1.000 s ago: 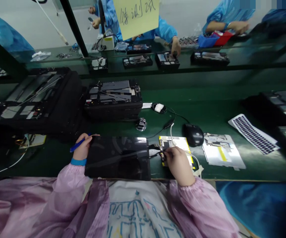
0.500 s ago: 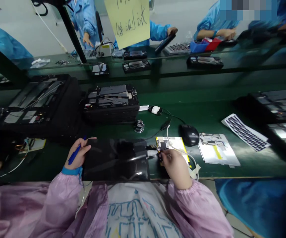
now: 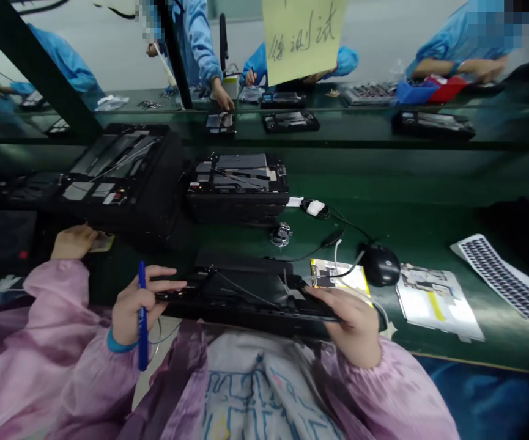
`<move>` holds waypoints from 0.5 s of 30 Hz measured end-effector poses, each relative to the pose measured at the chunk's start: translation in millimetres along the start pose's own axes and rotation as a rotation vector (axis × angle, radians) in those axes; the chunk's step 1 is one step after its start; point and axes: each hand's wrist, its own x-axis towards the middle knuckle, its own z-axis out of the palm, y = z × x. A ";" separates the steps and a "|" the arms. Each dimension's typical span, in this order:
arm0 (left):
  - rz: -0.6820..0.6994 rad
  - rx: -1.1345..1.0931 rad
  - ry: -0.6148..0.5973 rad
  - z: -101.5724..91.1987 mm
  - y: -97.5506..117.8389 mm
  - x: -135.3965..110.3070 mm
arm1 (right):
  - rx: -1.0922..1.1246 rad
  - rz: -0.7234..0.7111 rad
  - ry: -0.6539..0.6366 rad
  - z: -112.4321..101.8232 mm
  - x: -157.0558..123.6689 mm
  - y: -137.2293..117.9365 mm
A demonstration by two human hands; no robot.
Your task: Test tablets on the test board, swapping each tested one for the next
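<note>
An opened tablet point(image 3: 241, 293) is tilted up at the bench's front edge, its inner side with thin cables partly in view. My left hand point(image 3: 129, 308) grips its left end between thumb and fingers. A blue pen point(image 3: 142, 324) is tucked upright in that same hand. On the other end, my right hand point(image 3: 353, 321) is closed, thumb and fingertips at the corner. Just beyond the right hand lies a white battery pack point(image 3: 344, 275) with yellow edges, a white cable across it.
A black mouse point(image 3: 381, 266), a silver plate point(image 3: 438, 305) and a label sheet point(image 3: 505, 278) lie to the right. Stacks of opened tablets point(image 3: 239, 195) stand behind. A co-worker's hand point(image 3: 74, 241) works at the left. A yellow note point(image 3: 303, 40) hangs ahead.
The tablet has gone from lying with its black face up to being tilted, inner side showing. My right hand has moved from the cable end onto the tablet. The view has shifted left.
</note>
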 end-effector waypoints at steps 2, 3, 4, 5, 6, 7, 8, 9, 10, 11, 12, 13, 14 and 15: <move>0.169 0.214 -0.098 -2.2 -15.0 -4.7 | -0.047 -0.041 -0.025 11.5 -9.1 8.3; 0.254 0.302 -0.141 -2.3 -23.8 -8.0 | -0.056 -0.050 -0.047 18.3 -15.0 12.1; 0.301 0.357 -0.163 -2.0 -32.6 -12.0 | -0.058 -0.049 -0.069 24.8 -21.4 15.4; 0.338 0.400 -0.183 -1.6 -40.8 -16.3 | -0.054 -0.044 -0.088 30.6 -28.1 18.1; 0.380 0.441 -0.208 -1.5 -47.9 -20.6 | -0.048 -0.029 -0.103 35.2 -34.5 20.1; 0.426 0.482 -0.238 -1.6 -53.3 -24.5 | -0.047 0.001 -0.110 38.6 -40.3 21.5; 0.472 0.523 -0.271 -2.0 -56.8 -27.6 | -0.055 0.043 -0.105 41.0 -45.1 22.4; 0.506 0.557 -0.308 -2.6 -58.5 -29.7 | -0.073 0.096 -0.093 42.8 -48.8 22.8; 0.522 0.578 -0.344 -3.3 -58.7 -30.9 | -0.102 0.148 -0.077 44.5 -51.1 22.7; 0.519 0.586 -0.372 -3.6 -57.5 -31.2 | -0.137 0.196 -0.061 46.5 -52.0 21.9; 0.506 0.576 -0.387 -3.4 -55.6 -30.8 | -0.170 0.235 -0.051 49.3 -51.7 20.5; 0.488 0.550 -0.383 -2.3 -53.2 -30.2 | -0.193 0.255 -0.051 53.2 -50.0 18.2; 0.468 0.502 -0.363 0.1 -50.8 -29.4 | -0.206 0.259 -0.060 58.1 -47.3 15.2; 0.446 0.426 -0.329 3.9 -48.2 -28.8 | -0.213 0.251 -0.079 63.9 -43.5 11.6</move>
